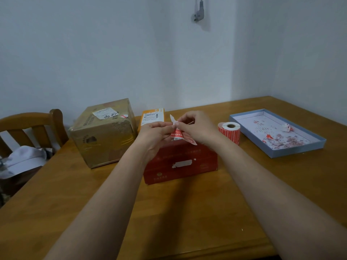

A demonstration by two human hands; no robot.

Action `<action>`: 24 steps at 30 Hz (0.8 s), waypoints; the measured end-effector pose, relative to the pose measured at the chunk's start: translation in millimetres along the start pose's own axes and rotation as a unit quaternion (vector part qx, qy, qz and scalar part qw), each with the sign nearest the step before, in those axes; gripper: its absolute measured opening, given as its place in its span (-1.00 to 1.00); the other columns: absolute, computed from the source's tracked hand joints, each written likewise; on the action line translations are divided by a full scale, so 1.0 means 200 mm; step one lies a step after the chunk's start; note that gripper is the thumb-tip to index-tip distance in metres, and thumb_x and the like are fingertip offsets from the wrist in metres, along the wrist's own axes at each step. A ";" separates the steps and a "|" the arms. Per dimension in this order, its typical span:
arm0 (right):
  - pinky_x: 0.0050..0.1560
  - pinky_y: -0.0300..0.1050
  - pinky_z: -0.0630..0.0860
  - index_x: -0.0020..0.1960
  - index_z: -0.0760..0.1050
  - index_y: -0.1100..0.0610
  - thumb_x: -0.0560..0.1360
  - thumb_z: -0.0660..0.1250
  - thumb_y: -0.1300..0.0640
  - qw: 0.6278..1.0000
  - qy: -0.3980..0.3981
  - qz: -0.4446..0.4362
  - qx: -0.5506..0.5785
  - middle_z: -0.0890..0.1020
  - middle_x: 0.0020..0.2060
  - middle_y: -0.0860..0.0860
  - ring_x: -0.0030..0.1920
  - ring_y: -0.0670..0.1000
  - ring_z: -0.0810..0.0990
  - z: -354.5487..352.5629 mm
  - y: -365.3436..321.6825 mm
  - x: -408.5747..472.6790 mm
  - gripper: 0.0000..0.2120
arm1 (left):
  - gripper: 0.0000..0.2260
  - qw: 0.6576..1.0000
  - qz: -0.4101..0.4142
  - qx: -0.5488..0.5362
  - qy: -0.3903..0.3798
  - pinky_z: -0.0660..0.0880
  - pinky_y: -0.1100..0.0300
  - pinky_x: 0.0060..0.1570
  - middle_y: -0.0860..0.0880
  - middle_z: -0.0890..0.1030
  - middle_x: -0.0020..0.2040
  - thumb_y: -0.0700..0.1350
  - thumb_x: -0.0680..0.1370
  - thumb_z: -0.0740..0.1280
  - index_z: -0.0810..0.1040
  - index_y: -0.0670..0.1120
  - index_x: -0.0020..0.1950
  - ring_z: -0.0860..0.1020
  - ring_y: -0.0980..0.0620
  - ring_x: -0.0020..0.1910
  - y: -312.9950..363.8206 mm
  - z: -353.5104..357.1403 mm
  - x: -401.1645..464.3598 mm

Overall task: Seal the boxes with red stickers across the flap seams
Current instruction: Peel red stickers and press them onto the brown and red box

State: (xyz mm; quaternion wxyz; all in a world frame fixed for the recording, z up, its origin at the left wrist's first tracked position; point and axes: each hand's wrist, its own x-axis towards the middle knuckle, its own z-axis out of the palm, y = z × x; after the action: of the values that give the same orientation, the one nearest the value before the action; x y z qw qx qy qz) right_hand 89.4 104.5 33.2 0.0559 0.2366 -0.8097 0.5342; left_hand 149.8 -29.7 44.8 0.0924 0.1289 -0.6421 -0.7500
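Note:
A red sticker (177, 133) with its white backing paper is held above the red box (180, 162), which lies flat at the table's middle. My left hand (154, 136) pinches the sticker's left side. My right hand (197, 128) pinches the white backing at the sticker's top. A roll of red stickers (229, 132) stands right of the red box. A taped brown cardboard box (105, 134) sits to the left, with a small red sticker on its top. Behind the hands stands an orange box (152, 115), partly hidden.
A shallow blue tray (300, 147) holding torn sticker scraps lies at the right on the wooden table (187, 212). A wooden chair (32, 126) with white cloth (24, 160) on it stands at the left. A white wall is close behind.

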 end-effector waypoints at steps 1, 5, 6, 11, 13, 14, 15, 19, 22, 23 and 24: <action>-0.10 -0.14 0.56 -0.15 0.62 0.04 0.49 0.42 0.05 1.000 -0.001 -0.005 -0.002 0.66 -0.23 -0.08 -0.22 -0.12 0.60 0.00 0.00 0.00 -0.92 | -0.94 1.000 -0.002 0.001 -0.008 0.57 0.29 -0.36 -0.12 0.67 -0.29 -0.31 0.51 0.40 0.58 -0.27 -0.04 0.67 0.05 -0.35 0.00 0.00 0.00; -0.31 -0.41 0.44 -0.14 0.60 0.10 0.50 0.40 0.12 1.000 -0.002 -0.015 -0.003 0.64 -0.24 -0.04 -0.27 -0.13 0.56 -0.01 -0.02 -0.01 -0.93 | -0.91 1.000 0.003 0.020 -0.015 0.58 0.28 -0.34 -0.16 0.68 -0.21 -0.28 0.52 0.39 0.58 -0.28 -0.02 0.69 0.01 -0.29 0.01 0.01 0.00; -0.31 -0.41 0.43 -0.15 0.60 0.10 0.50 0.41 0.12 1.000 0.002 -0.015 -0.005 0.64 -0.24 -0.04 -0.27 -0.14 0.55 -0.02 -0.02 -0.01 -0.93 | -0.91 1.000 0.004 0.027 -0.015 0.60 0.26 -0.31 -0.18 0.68 -0.17 -0.27 0.52 0.40 0.58 -0.28 -0.01 0.69 -0.01 -0.25 0.01 0.01 0.00; -0.26 -0.37 0.45 -0.09 0.63 0.16 0.50 0.39 0.14 1.000 0.023 0.006 0.014 0.63 -0.23 -0.04 -0.25 -0.18 0.53 -0.03 -0.02 -0.02 -0.91 | -0.90 0.999 0.018 0.035 -0.012 0.63 0.20 -0.12 -0.28 0.63 -0.05 -0.28 0.52 0.40 0.57 -0.30 -0.02 0.64 -0.11 -0.09 -0.01 0.04 0.02; -0.22 -0.34 0.47 -0.08 0.62 0.15 0.50 0.39 0.15 0.999 0.023 0.023 0.029 0.63 -0.21 -0.04 -0.23 -0.16 0.55 -0.04 -0.02 -0.02 -0.92 | -0.95 0.999 0.021 0.030 -0.016 0.64 0.23 -0.16 -0.27 0.63 -0.10 -0.30 0.52 0.39 0.56 -0.28 -0.07 0.65 -0.08 -0.15 -0.02 0.06 0.02; -0.21 -0.32 0.49 -0.09 0.61 0.15 0.50 0.38 0.16 0.999 0.021 0.031 0.037 0.63 -0.21 -0.03 -0.22 -0.14 0.56 -0.05 -0.02 -0.03 -0.93 | -0.95 0.999 0.022 0.029 -0.017 0.63 0.24 -0.20 -0.25 0.64 -0.13 -0.31 0.53 0.38 0.55 -0.28 -0.08 0.66 -0.04 -0.20 -0.02 0.06 0.02; -0.21 -0.30 0.50 -0.09 0.61 0.15 0.50 0.38 0.16 0.998 0.018 0.040 0.046 0.64 -0.21 -0.03 -0.22 -0.12 0.58 -0.05 -0.02 -0.03 -0.94 | -0.96 0.999 0.024 0.028 -0.017 0.63 0.26 -0.22 -0.23 0.64 -0.16 -0.31 0.53 0.38 0.54 -0.29 -0.08 0.67 -0.02 -0.25 -0.02 0.07 0.02; -0.34 -0.32 0.52 -0.12 0.60 0.16 0.51 0.37 0.20 0.994 0.012 0.067 0.080 0.64 -0.22 0.01 -0.28 -0.10 0.58 -0.06 -0.03 -0.03 -0.94 | -0.97 0.999 0.028 0.022 -0.020 0.62 0.26 -0.20 -0.21 0.65 -0.18 -0.33 0.53 0.37 0.55 -0.30 -0.08 0.67 -0.02 -0.24 -0.02 0.08 0.02; -0.39 -0.34 0.50 -0.11 0.59 0.19 0.53 0.36 0.21 0.991 0.011 0.080 0.103 0.63 -0.23 0.02 -0.32 -0.12 0.58 -0.07 -0.03 -0.03 -0.93 | -0.97 0.999 0.030 0.015 -0.022 0.61 0.27 -0.23 -0.20 0.65 -0.19 -0.33 0.53 0.36 0.55 -0.30 -0.08 0.67 0.00 -0.26 -0.01 0.08 0.02; -0.42 -0.37 0.49 -0.10 0.59 0.20 0.53 0.36 0.22 0.990 0.010 0.084 0.111 0.62 -0.24 0.03 -0.34 -0.13 0.57 -0.07 -0.03 -0.03 -0.93 | -0.97 0.999 0.030 0.013 -0.022 0.61 0.28 -0.24 -0.20 0.65 -0.19 -0.33 0.53 0.36 0.55 -0.30 -0.08 0.67 0.01 -0.27 -0.01 0.08 0.02; -0.44 -0.38 0.48 -0.09 0.59 0.22 0.53 0.35 0.22 0.989 0.010 0.088 0.116 0.62 -0.25 0.03 -0.36 -0.13 0.56 -0.07 -0.03 -0.04 -0.92 | -0.97 0.999 0.030 0.012 -0.022 0.60 0.28 -0.24 -0.20 0.65 -0.19 -0.33 0.53 0.36 0.55 -0.30 -0.07 0.67 0.01 -0.28 -0.01 0.08 0.01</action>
State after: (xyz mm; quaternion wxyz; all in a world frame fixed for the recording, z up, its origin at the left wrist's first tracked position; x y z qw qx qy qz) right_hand 96.4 116.6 41.9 -0.0110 0.1644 -0.7590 0.6299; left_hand 142.1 -15.1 44.3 0.0995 0.0940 -0.6568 -0.7415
